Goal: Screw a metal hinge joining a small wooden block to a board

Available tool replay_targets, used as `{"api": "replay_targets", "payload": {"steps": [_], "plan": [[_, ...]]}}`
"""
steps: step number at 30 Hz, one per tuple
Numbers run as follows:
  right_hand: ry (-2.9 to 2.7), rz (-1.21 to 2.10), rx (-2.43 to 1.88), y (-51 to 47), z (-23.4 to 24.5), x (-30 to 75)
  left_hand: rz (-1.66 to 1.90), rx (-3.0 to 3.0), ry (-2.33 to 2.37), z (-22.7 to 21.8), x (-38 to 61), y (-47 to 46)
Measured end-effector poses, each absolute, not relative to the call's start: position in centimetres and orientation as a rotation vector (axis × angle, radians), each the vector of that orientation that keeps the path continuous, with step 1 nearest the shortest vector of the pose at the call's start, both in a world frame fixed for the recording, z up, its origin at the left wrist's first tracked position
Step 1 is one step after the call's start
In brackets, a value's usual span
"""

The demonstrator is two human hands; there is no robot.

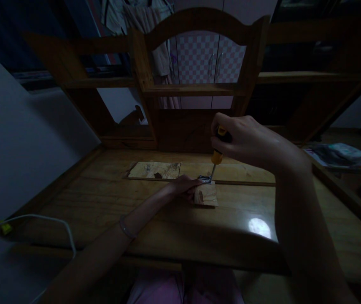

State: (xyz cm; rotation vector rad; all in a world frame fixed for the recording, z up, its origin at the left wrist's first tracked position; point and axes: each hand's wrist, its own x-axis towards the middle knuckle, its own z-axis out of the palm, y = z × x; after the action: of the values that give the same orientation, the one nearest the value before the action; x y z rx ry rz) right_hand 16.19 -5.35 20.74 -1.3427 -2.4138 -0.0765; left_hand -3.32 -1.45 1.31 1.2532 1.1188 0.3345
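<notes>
My right hand [231,133] is wrapped round the black and yellow handle of a screwdriver [216,157], its shaft slanting down. The tip meets the right end of a small metal hinge [204,179]. That hinge lies at the far edge of a small square wooden board [206,194]. From the left, my left hand [186,185] pinches the board and hinge, its fingertips pressed on them. Any screw under the tip is too small to make out. A longer piece of wood with rough, bark-like patches [155,169] lies behind my left hand.
All this is on a wooden desk [104,198] with a shelf frame [196,89] rising at its back. A white cable [50,218] hangs at the left by a yellow object [6,228]. Papers [335,154] lie at the right. Light glares off the desktop.
</notes>
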Motion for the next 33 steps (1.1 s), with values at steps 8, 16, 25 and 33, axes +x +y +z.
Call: {"api": "replay_targets", "payload": {"steps": [8, 16, 25, 33], "plan": [[-2.397, -0.085, -1.351, -5.5, 20.8, 16.1, 0.309, 1.215, 1.151, 2.2, -3.2, -1.9], [-2.399, -0.089, -1.362, -5.5, 20.8, 16.1, 0.338, 1.229, 1.098, 1.7, -3.2, -1.7], [-2.412, -0.014, -1.316, -5.8, 21.1, 16.1, 0.371, 1.249, 1.096, 0.5, -3.8, -1.3], [-2.411, -0.044, -1.311, -5.5, 20.9, 16.2, 0.350, 1.245, 1.076, 0.3, -3.7, -1.1]]}}
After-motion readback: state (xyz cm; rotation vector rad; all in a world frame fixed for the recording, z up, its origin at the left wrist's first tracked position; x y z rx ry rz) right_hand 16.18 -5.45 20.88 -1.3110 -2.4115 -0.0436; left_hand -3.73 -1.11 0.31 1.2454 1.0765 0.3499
